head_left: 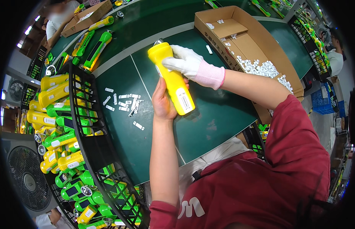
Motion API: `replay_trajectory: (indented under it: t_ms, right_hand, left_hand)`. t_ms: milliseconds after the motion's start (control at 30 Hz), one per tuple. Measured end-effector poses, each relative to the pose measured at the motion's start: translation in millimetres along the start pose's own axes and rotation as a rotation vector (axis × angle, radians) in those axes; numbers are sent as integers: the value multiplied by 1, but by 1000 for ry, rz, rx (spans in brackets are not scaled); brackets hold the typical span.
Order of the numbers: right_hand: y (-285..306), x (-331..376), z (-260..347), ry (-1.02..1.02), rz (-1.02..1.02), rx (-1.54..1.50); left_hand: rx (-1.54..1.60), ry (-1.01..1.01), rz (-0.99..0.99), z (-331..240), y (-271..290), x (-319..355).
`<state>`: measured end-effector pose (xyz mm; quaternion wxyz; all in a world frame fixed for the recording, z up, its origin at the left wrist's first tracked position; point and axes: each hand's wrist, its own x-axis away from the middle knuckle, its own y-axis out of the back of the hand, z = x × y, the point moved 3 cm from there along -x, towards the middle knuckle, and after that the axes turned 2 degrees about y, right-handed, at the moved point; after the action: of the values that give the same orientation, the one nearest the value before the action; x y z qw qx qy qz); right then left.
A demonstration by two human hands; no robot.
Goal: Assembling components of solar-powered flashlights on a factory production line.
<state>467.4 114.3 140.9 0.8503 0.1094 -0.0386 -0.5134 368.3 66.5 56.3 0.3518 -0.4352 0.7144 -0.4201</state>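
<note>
Bare left hand (163, 104) wrapped round yellow flashlight (172, 79) from below, steadying it; gloved right hand (185, 61) clamped near head at 12 o'clock, over tabletop (219, 114).

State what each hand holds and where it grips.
Both hold one yellow flashlight: the bare left hand grips its handle end, the gloved right hand grips near its head.

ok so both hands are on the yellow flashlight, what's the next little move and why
Probably set the yellow flashlight into the black wire basket on the left. The bare left hand grips its lower body, the gloved right hand cups the head end, and similar yellow and green flashlights already fill that basket.
</note>
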Motion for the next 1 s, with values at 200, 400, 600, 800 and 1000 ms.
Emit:
replay_trajectory:
  t_ms: [200,400,600,800,1000]
  right_hand:
    - [-3,-6,-9,-18,57,135]
    - [-6,-13,-21,11,27,295]
    - [-7,-11,-25,10,-17,155]
    - [-6,-10,-25,-82,-45,49]
    - [-6,-14,-33,-24,-18,54]
  left_hand:
    - [63,28,32,-4,15,2]
    - [-12,21,23,-6,17,3]
    - [-38,-51,-77,-2,4,3]
    - [-40,-28,-32,4,9,1]
    - [16,26,-51,4,21,-1]
